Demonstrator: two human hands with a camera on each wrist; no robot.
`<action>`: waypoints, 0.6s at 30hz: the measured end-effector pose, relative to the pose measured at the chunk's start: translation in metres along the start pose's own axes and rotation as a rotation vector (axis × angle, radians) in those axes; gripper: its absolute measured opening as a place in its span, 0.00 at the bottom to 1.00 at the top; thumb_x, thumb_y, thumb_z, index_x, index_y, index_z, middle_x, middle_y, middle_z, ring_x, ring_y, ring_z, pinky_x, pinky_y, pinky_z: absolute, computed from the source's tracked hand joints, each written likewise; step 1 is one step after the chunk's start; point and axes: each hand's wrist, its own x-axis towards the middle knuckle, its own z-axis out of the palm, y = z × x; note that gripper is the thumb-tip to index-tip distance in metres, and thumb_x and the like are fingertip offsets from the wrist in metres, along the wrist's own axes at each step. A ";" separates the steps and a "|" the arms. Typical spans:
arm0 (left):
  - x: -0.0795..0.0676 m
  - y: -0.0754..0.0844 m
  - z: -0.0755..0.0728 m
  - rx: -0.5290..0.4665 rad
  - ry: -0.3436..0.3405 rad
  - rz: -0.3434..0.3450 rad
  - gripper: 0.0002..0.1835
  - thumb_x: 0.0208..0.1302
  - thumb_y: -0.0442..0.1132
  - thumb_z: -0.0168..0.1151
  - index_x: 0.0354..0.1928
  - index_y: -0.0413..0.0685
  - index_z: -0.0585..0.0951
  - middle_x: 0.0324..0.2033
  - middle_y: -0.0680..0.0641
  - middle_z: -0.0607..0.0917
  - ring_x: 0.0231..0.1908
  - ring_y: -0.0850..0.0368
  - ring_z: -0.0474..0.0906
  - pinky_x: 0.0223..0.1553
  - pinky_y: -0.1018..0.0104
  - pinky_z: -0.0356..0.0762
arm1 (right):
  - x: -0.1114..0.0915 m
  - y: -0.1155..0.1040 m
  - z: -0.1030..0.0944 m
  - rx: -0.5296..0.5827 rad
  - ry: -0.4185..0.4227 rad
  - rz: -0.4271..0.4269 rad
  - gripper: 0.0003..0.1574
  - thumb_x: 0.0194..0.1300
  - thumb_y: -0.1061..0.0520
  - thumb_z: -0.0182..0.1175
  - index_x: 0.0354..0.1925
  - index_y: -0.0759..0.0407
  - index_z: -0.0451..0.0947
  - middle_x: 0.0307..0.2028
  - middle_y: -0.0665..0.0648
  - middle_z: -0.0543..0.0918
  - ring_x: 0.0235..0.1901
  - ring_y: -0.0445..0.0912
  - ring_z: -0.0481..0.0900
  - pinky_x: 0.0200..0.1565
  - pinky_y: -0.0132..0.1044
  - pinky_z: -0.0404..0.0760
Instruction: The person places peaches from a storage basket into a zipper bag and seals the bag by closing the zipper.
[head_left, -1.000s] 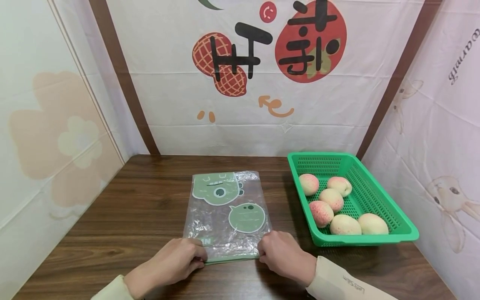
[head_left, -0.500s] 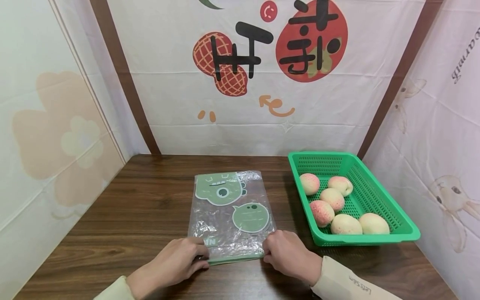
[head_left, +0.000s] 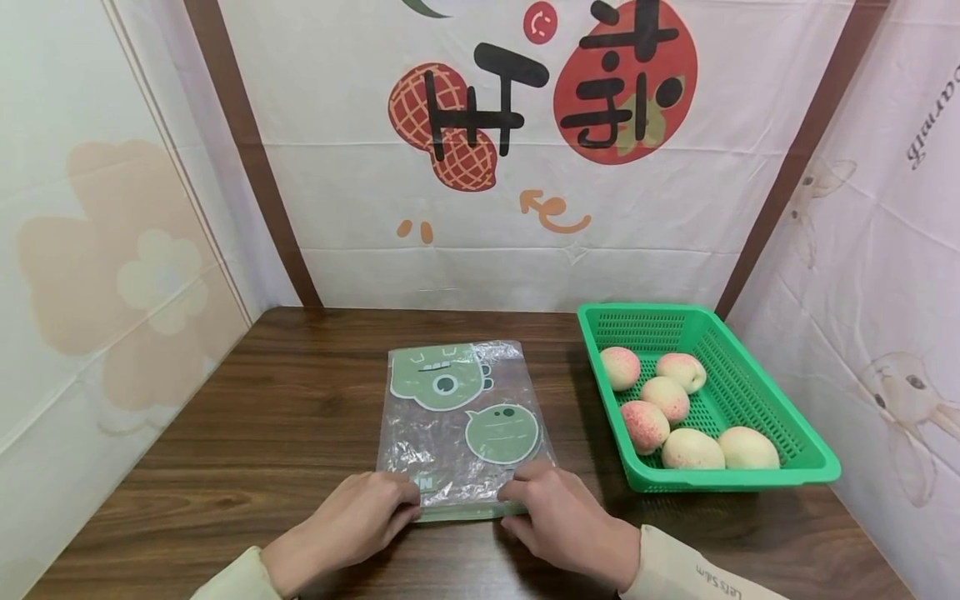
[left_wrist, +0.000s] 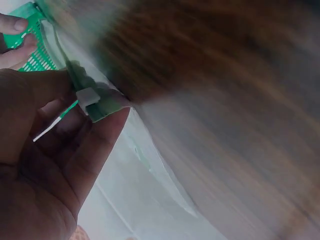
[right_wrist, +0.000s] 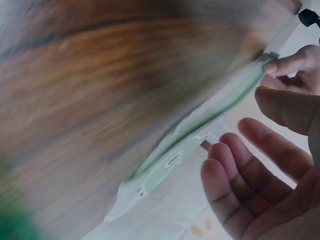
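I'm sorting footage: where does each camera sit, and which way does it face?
Head: on the head, facing forward and down at the bag and basket; left hand, right hand, sleeves show.
Left wrist: on that wrist, facing the left hand pinching the bag; right hand shows.
Right wrist: on that wrist, facing the right hand and bag; left hand beyond.
Shared: both wrist views catch the bag's edge.
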 end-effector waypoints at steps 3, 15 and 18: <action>0.002 0.002 0.000 -0.007 0.017 -0.023 0.19 0.59 0.36 0.73 0.20 0.63 0.73 0.20 0.67 0.74 0.23 0.73 0.71 0.22 0.65 0.74 | 0.000 -0.007 0.001 0.018 0.035 -0.044 0.09 0.59 0.52 0.75 0.38 0.46 0.86 0.33 0.42 0.79 0.37 0.39 0.79 0.35 0.33 0.81; 0.005 0.004 -0.002 -0.095 0.009 -0.070 0.17 0.60 0.35 0.72 0.21 0.60 0.75 0.18 0.67 0.70 0.21 0.72 0.67 0.21 0.69 0.70 | -0.008 -0.020 0.005 -0.064 -0.037 -0.023 0.13 0.63 0.48 0.72 0.44 0.49 0.83 0.35 0.44 0.76 0.38 0.39 0.77 0.38 0.33 0.80; 0.006 0.004 -0.002 -0.112 -0.001 -0.085 0.16 0.61 0.35 0.72 0.22 0.59 0.77 0.18 0.67 0.72 0.21 0.73 0.68 0.22 0.69 0.71 | -0.011 -0.019 0.005 -0.069 -0.068 0.010 0.15 0.64 0.47 0.71 0.45 0.51 0.82 0.37 0.45 0.77 0.41 0.41 0.79 0.39 0.35 0.82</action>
